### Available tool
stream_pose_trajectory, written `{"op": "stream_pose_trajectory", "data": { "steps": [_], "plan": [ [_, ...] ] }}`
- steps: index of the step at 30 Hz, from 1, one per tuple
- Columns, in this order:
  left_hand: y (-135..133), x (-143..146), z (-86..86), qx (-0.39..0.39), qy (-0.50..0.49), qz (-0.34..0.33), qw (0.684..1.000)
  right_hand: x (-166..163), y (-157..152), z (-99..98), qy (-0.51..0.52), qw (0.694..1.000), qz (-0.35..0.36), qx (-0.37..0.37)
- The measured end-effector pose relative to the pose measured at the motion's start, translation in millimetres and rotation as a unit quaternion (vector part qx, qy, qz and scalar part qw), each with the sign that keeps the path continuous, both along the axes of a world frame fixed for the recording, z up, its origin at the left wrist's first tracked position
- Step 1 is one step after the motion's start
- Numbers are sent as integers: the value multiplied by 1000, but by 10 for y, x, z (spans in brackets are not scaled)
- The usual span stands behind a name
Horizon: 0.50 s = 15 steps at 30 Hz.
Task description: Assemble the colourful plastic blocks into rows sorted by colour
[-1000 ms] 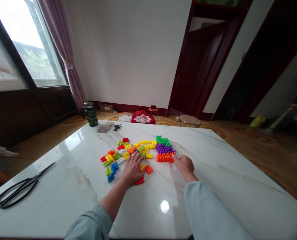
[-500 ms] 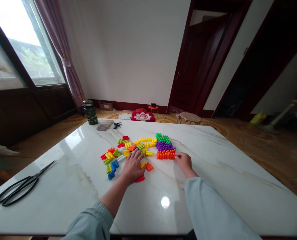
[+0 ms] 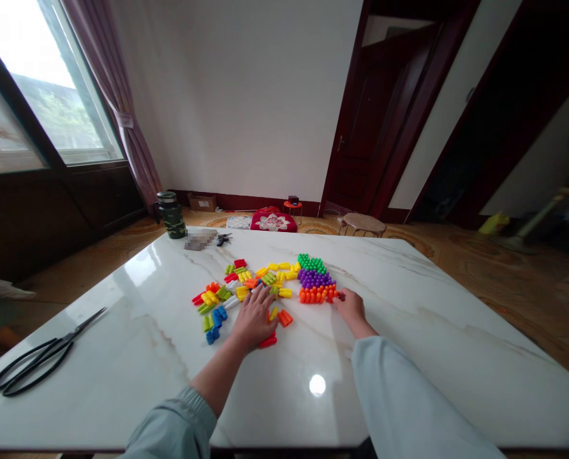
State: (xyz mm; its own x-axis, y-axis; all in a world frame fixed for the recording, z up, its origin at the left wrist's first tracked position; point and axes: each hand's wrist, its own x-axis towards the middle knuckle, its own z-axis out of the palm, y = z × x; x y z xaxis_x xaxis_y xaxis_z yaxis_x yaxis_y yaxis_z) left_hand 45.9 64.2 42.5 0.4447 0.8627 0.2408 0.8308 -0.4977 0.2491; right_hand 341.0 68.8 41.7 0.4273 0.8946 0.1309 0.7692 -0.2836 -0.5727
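Observation:
My left hand point(image 3: 254, 319) rests palm down on the near side of a loose heap of plastic building pieces, its fingers stretched out and apart. Around it lie yellow pieces point(image 3: 284, 293), blue pieces point(image 3: 212, 335), red pieces point(image 3: 268, 341) and an orange piece point(image 3: 285, 317). Right of the heap, several rows stand upright side by side: green pieces point(image 3: 312, 263) at the back, purple pieces point(image 3: 315, 279) in the middle, orange pieces point(image 3: 313, 295) in front. My right hand point(image 3: 352, 311) has its thumb and fingertips closed on an orange piece point(image 3: 333, 293) at the front row's right end.
Large black-handled scissors point(image 3: 48, 357) lie at the left of the marble-patterned table point(image 3: 399, 395). A camouflage flask point(image 3: 172, 217), a blurred-out item point(image 3: 201, 240) and a small dark tool point(image 3: 224, 239) are at the back left. Beyond the table stands a round stool point(image 3: 363, 223).
My right hand has shifted slightly left and up against the orange row, and the pieces at its right end now stand unevenly. My left hand has stayed in place.

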Motion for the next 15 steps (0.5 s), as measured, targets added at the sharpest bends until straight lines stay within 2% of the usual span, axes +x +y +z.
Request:
{"op": "stream_pose_trajectory", "data": {
  "steps": [8, 13, 15],
  "plan": [
    [-5, -2, 4, 5, -3, -3, 1000, -39, 52, 1, 9, 1000, -15, 10],
    [-9, 0, 25, 1, -6, -4, 1000, -111, -35, 176, -13, 999, -51, -1],
    [-6, 1, 21, 2, -8, -4, 1000, -235, -74, 289, -36, 998, -42, 6]
  ]
}}
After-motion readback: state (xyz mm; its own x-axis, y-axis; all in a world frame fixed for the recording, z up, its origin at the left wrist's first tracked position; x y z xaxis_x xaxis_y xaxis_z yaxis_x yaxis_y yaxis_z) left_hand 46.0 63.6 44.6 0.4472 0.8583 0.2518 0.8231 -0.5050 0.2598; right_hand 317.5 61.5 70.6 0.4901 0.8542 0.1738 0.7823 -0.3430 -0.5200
